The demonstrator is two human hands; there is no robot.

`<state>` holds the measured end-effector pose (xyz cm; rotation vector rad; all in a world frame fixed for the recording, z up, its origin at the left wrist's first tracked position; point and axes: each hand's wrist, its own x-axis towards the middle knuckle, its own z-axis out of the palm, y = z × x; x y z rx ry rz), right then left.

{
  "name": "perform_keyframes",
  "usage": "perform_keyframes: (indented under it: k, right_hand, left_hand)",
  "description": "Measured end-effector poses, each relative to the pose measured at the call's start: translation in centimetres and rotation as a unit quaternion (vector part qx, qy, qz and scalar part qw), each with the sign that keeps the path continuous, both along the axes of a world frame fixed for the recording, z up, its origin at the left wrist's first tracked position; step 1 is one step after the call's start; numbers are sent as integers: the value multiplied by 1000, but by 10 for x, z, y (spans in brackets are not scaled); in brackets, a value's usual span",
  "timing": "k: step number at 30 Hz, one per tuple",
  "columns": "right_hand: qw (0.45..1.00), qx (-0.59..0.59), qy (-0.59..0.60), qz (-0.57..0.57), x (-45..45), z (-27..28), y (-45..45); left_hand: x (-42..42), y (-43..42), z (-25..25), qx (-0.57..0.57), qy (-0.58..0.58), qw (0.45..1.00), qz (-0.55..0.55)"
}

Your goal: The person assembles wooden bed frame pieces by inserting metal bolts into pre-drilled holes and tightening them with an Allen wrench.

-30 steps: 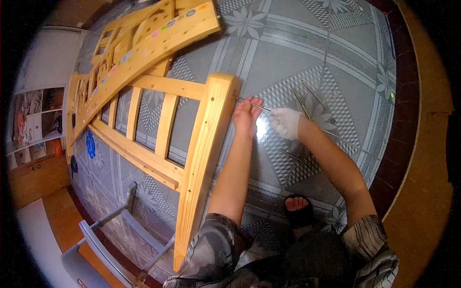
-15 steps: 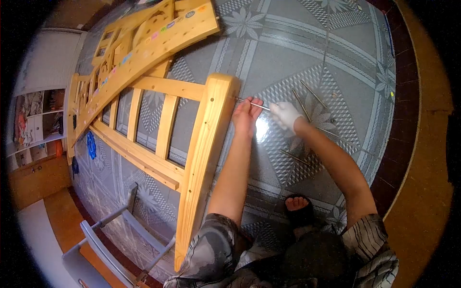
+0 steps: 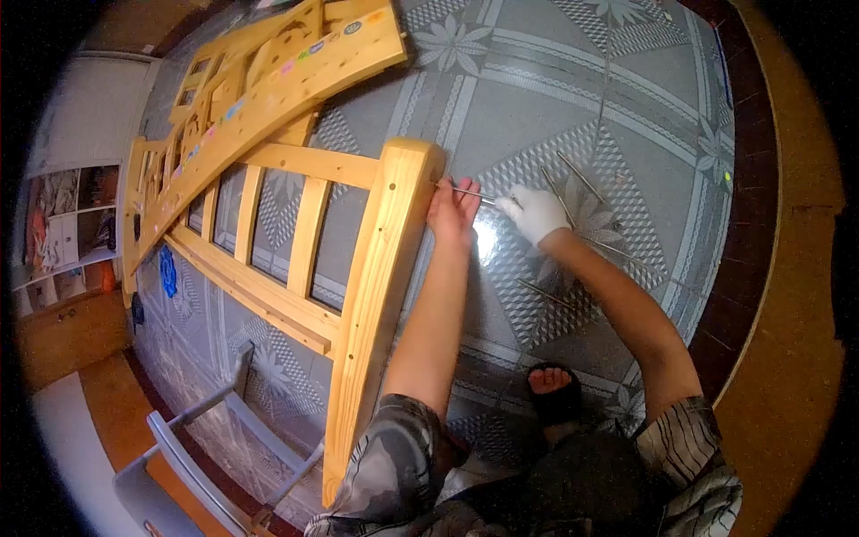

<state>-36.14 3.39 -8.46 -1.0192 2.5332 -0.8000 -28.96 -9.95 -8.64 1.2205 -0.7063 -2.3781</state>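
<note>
A thin metal rod (image 3: 480, 194) reaches from the outer side of a pale wooden post (image 3: 369, 295) toward my right hand (image 3: 535, 215). That hand wears a white glove, and its fingers are closed on the rod's outer end. Close beside the post, my bare left hand (image 3: 454, 213) steadies the rod near its inner end, thumb and fingers around it. Whether the tip sits inside a hole cannot be made out. The post belongs to a slatted wooden bed-end frame (image 3: 295, 161) lying on the floor, with dark holes along its face.
Several similar metal rods (image 3: 580, 175) lie on the patterned tile floor (image 3: 528, 107) to the right. A wooden panel with stickers (image 3: 268, 94) leans across the frame. At lower left stand a grey folding chair (image 3: 192, 465) and, further back, shelves (image 3: 76, 224). A blue item (image 3: 168, 271) lies by the frame.
My gloved right hand has turned on the rod and moved slightly nearer the post. My left hand stays by the post, shifted a little left. The view has shifted slightly.
</note>
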Motion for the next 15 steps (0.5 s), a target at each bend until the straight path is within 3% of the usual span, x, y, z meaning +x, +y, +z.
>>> perform_keyframes:
  k: [2,3,4,5,6,7,8,9,11,12,14,15]
  right_hand:
    - [998,-48,-17,-31,-2,-1,-1]
    - [944,-36,-312,-102,-6,7,-4]
    - [799,-21,-577,-165,-9,11,-6]
    - [799,-21,-578,-166,-10,7,-5]
    - [651,-93,-733,-175,-12,3,-5]
    - [469,-161,-851,-175,-14,-1,-5]
    - [398,-177,-882,-179,-18,-5,-5]
    - [398,-176,-882,-179,-16,-8,-5]
    - [312,-255,-903,-146,-10,-15,-1]
    - [312,-255,-903,-148,-7,-14,-1]
    - [496,-252,-813,-171,2,-12,-4]
    - [495,-252,-813,-172,10,-10,-5]
  left_hand:
    - [-5,-3,-3,0,-5,1000,15]
    - [-6,-2,-4,-1,-12,1000,27]
    - [-5,-1,-5,1,-14,1000,27]
    - [-5,0,-5,0,-15,999,29]
    - [-5,-1,-4,-3,-17,999,31]
    - [-5,-2,-2,-4,-18,999,31]
    - [-4,0,-1,0,-11,999,38]
    - [-4,0,-3,7,-5,999,44]
    - [-5,0,-6,10,-1,998,59]
    - [-5,0,-8,13,3,997,75]
    - [-4,1,-10,11,8,997,78]
    - [-4,1,-10,8,15,997,80]
